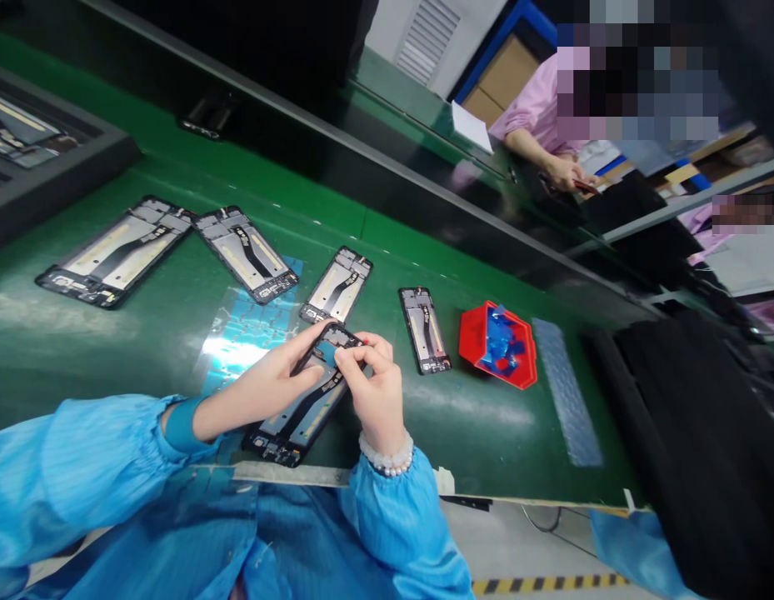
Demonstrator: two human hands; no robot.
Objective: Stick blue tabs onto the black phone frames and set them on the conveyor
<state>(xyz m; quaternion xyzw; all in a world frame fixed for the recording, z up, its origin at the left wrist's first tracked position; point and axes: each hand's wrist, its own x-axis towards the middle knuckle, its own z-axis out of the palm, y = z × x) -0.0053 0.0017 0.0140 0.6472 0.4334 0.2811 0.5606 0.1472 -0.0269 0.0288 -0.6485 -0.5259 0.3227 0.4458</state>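
An opened phone body (292, 423) is tilted near the table's front edge, its grey inside and black ribbon cable facing up. My left hand (271, 375) grips its upper left side, thumb lying over the frame. Over the phone's upper part my right hand (375, 387) is closed in a pinch, fingertips against the inside. A small blue piece (325, 351) shows between the two hands; whether the right fingers hold it cannot be made out. Just behind lies another opened phone body (337, 285).
More opened phone bodies lie left (121, 250) and right (425, 330). A red bin (472, 337) holds blue film pieces, beside a clear textured strip (565, 392). Dark foam tray (62, 187) at left, black stack (705, 433) at right. Across the bench, a person in pink (536, 96) works.
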